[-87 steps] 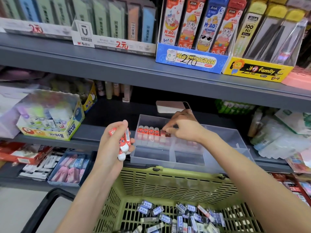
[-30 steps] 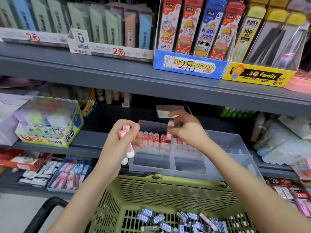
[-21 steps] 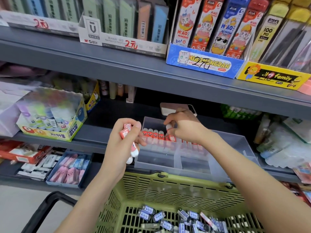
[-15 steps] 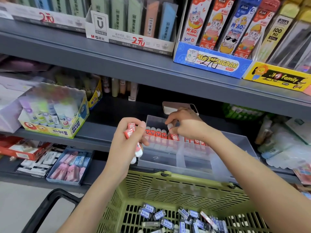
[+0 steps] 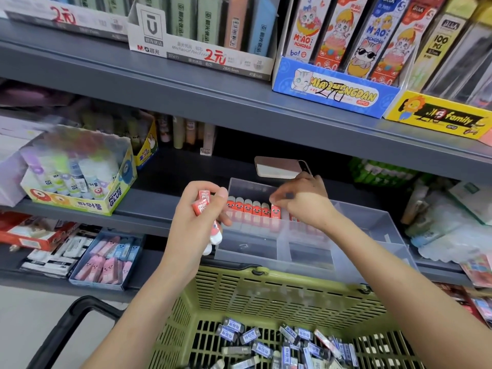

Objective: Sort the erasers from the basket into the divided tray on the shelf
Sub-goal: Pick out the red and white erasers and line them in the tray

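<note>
A clear divided tray (image 5: 269,258) stands on the middle shelf, with a row of red erasers (image 5: 247,209) upright in its back left compartment. My right hand (image 5: 303,203) hovers over that row with curled fingers, and its fingertips pinch the top of the last red eraser (image 5: 275,212). Left of the tray, my left hand (image 5: 191,230) grips a small bunch of red-and-white erasers (image 5: 203,205). Below, the green basket (image 5: 266,296) holds several blue-grey erasers (image 5: 263,348).
A phone (image 5: 277,167) lies on the shelf behind the tray. A box of glue sticks (image 5: 80,182) stands at the left, and a blue box of pink erasers (image 5: 106,262) sits on the lower shelf. The basket's black handle (image 5: 61,336) sticks out lower left. Packets fill the shelf's right end.
My right hand has brought one red eraser down into the right end of the row. My left hand stays beside the tray with its bunch.
</note>
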